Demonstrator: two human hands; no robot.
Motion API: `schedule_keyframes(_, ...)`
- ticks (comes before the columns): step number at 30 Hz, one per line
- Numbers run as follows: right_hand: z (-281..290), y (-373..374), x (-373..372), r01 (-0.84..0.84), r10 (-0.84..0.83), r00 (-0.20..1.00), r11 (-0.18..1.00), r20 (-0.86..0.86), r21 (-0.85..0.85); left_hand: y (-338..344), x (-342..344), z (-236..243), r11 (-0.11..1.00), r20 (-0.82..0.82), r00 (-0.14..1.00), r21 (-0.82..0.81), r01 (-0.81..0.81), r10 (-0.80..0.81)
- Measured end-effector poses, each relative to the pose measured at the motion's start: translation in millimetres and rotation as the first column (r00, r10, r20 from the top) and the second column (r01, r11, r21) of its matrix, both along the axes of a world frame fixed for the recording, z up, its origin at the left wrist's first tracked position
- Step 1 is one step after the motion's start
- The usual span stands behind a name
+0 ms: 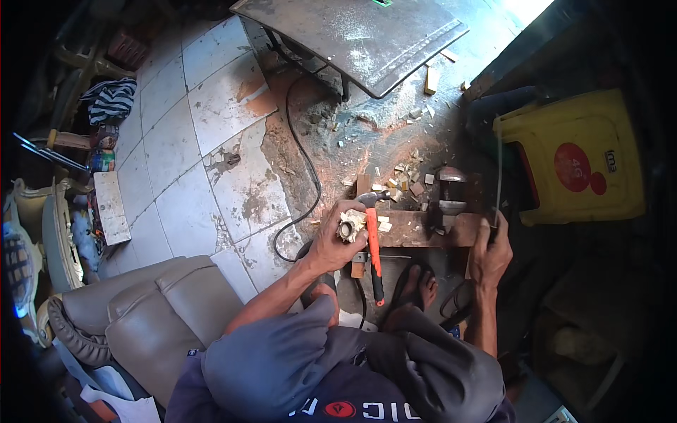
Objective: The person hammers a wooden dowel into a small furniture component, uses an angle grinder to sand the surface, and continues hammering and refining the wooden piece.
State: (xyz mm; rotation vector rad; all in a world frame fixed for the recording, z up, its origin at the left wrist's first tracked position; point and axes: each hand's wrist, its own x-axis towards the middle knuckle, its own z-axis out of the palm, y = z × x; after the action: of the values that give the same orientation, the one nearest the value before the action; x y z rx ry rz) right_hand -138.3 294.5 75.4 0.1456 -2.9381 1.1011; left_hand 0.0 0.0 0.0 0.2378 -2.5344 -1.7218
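My left hand (pixel 331 242) is closed around a pale, rough-surfaced piece with a ringed round hole (pixel 345 230); its exact kind does not show. Right beside those fingers, a hammer (pixel 374 247) with an orange and black handle lies across a low wooden beam (pixel 441 230), its dark head away from me. On the right, my right hand (pixel 491 248) grips the lower end of a long, thin, upright rod (pixel 500 166), blurred along its length. Between the hands, a worn metal vise (pixel 451 189) sits at the beam.
Wood offcuts (pixel 400 182) litter the floor beyond the beam. A dusty table (pixel 352 46) stands farther ahead, a black cable (pixel 310 151) running beneath it. To the right is a yellow plastic stool (pixel 613 141); at left, a grey-brown sofa (pixel 159 310). My sandalled foot (pixel 416 285) is below the beam.
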Motion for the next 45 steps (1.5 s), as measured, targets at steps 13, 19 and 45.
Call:
schedule_keyframes(13,-127.0,138.1,39.7,0.108,-0.216,0.967,0.826,0.134,0.553,8.6,-2.8,15.0,0.982,0.026,0.987,0.101,-0.162,0.16)
schedule_keyframes(19,50.4,-12.4,10.9,0.165,-0.126,0.978,0.955,0.167,-0.248,6.5,3.3,-0.4,0.961,0.069,0.968,0.116,-0.25,0.243)
schedule_keyframes(45,-37.5,-89.7,65.2,-0.667,0.569,0.634,0.745,0.524,-0.002,-79.3,-65.2,-91.6,0.855,-0.213,0.837,-0.008,-0.518,0.505)
